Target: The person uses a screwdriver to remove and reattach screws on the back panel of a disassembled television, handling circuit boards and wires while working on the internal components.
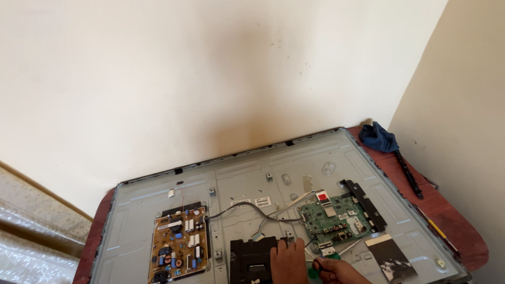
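Note:
An opened flat television [247, 179] lies face down, its grey metal back panel exposed. A brown power board [178, 244] sits at the left and a green main board [336, 218] at the right, joined by a grey cable [252, 206]. My left hand [288, 261] rests flat on a black plastic block [251, 260] at the panel's lower middle. My right hand [336, 271] is closed around a green-handled screwdriver [314, 271] just below the main board. Both hands are cut off by the bottom edge.
The television rests on a reddish wooden table [447, 215] pushed into a wall corner. A blue cloth [379, 138], a long black strip [409, 173] and a yellow-handled tool [437, 229] lie along the table's right side. A black sheet [390, 257] lies on the panel.

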